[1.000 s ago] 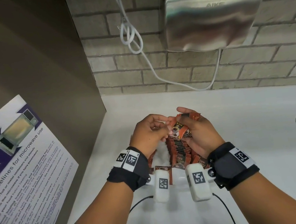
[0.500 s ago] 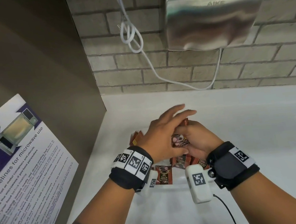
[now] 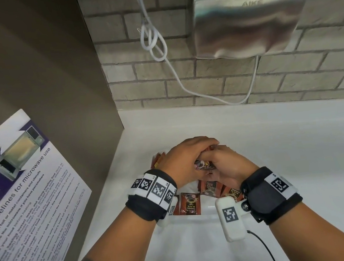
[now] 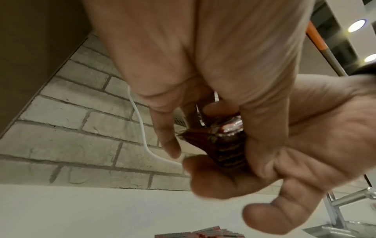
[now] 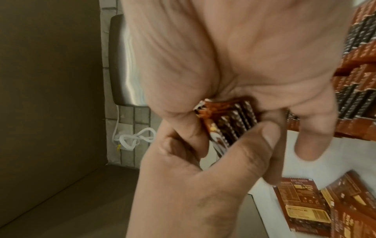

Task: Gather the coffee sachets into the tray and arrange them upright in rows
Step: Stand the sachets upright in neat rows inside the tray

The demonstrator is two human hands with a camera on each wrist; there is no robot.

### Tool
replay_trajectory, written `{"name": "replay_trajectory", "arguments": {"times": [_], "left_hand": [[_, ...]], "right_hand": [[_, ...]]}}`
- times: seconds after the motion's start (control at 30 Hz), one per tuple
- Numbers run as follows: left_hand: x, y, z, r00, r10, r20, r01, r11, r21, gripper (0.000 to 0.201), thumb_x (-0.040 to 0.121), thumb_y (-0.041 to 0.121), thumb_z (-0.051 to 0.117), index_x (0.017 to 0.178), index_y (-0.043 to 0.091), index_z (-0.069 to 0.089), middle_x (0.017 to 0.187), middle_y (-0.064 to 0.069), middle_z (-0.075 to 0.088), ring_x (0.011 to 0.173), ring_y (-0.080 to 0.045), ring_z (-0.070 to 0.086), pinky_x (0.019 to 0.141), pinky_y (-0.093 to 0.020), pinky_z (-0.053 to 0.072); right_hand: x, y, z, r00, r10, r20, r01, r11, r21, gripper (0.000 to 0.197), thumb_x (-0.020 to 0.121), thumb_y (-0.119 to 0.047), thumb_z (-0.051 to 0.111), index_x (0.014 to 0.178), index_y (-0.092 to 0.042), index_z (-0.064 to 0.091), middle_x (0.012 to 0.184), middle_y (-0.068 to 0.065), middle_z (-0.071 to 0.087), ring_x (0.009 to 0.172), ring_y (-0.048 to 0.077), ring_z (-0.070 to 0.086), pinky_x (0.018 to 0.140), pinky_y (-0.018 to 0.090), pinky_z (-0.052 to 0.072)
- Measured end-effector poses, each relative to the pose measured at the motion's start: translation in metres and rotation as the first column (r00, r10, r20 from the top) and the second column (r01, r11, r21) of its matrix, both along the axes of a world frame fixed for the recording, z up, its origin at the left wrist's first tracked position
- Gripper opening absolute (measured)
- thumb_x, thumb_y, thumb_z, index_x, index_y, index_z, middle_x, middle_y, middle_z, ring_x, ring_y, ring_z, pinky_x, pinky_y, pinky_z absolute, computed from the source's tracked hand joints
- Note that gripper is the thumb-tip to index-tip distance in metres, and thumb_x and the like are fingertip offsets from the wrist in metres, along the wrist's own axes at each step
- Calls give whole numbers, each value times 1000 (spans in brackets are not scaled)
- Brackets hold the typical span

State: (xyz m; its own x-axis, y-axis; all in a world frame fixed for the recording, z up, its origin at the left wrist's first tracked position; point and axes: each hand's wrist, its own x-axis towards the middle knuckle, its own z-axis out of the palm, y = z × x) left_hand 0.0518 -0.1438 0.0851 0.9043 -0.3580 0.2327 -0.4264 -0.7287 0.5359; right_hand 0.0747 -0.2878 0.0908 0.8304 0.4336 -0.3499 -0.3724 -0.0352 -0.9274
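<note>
From the head view we saw only a sliver of the sachet bundle point(image 3: 203, 165) between our hands above the white tray point(image 3: 202, 218); the right wrist view showed upright rows of sachets point(image 5: 358, 61) in that tray. A hand dryer point(image 3: 252, 14) and white cord point(image 3: 153, 43) hung on the brick wall behind. Our left hand point(image 3: 189, 161) lay cupped over the bundle, hiding it; our right hand point(image 3: 230, 166) clasped it, thumb and fingers curled around its edges.

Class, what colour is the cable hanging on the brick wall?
White. The cable shows best in the head view, looped beside the steel dryer.
</note>
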Motion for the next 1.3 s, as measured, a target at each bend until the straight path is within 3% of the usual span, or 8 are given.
{"name": "replay_trajectory", "arguments": {"times": [0.17, 0.27, 0.4, 0.5, 0.57, 0.73, 0.9, 1.3], "left_hand": [[8, 11, -4, 999, 24, 48, -24, 1000, 2, 83, 75, 8, 81, 148, 29, 47, 146, 4, 51, 133, -14, 45, 109, -39, 44], [11, 17, 9, 994, 95, -52, -105, 963, -250, 111, 65, 25, 94, 155, 36, 31, 152, 11, 40, 133, -2, 42, 108, -17, 40], [16, 24, 26, 921, -18, -389, -317, 543, -777, 123, 58, 52, 92, 157, 39, 19, 159, 9, 31, 141, -15, 43, 111, -33, 44], [15, 25, 30, 837, -297, -460, -380, 290, -878, 83, 78, 26, 81, 151, 26, 42, 150, 0, 50, 134, -27, 54, 107, -55, 46], [12, 24, 34, 835, -370, -406, -297, 318, -900, 59, 91, 16, 61, 149, 21, 47, 149, -4, 53, 130, -28, 57, 104, -56, 47], [13, 31, 24, 874, -265, -406, -285, 398, -872, 41, 99, 10, 58, 139, 6, 53, 129, -23, 63, 118, -37, 63, 98, -50, 54], [10, 33, 15, 897, -182, -402, -273, 487, -830, 25, 95, 4, 62, 120, 7, 62, 98, -6, 69, 81, -17, 67, 81, -45, 61], [6, 42, 7, 895, -24, -445, -294, 719, -630, 42, 83, 7, 81, 121, 8, 65, 97, -9, 75, 93, -29, 74, 86, -49, 61]], "right_hand": [[0, -5, 9, 930, 31, 367, 84, 952, -295, 8, 91, -21, 70, 94, -14, 71, 88, 3, 77, 87, 19, 73, 81, 38, 55], [4, -8, 16, 921, -13, 389, 105, 970, -218, 13, 89, -26, 74, 98, -17, 73, 88, -1, 78, 85, 18, 74, 81, 38, 57], [8, -7, 27, 928, -16, 372, 40, 998, -56, 19, 91, -19, 71, 110, -14, 71, 101, 1, 77, 94, 10, 72, 75, 17, 51], [6, 4, 32, 925, 21, 378, -53, 996, 74, 27, 92, -12, 69, 119, -7, 68, 111, 10, 75, 106, 25, 71, 90, 36, 56], [6, 9, 31, 904, 14, 426, -51, 996, 75, 26, 93, -10, 68, 119, -7, 68, 109, 10, 75, 105, 23, 71, 91, 39, 57], [7, 4, 29, 766, 19, 643, 189, 949, -253, 36, 88, -26, 76, 121, -25, 61, 108, -13, 60, 90, -8, 58, 70, 2, 41], [21, -2, 40, 738, 58, 673, 197, 935, -296, 21, 90, -31, 71, 110, -27, 67, 96, -9, 68, 83, 3, 62, 74, 16, 47], [44, 5, 61, 706, 332, 625, 44, 861, -507, 6, 90, -18, 73, 95, -16, 76, 86, -4, 74, 72, 0, 59, 65, 1, 41]]}}
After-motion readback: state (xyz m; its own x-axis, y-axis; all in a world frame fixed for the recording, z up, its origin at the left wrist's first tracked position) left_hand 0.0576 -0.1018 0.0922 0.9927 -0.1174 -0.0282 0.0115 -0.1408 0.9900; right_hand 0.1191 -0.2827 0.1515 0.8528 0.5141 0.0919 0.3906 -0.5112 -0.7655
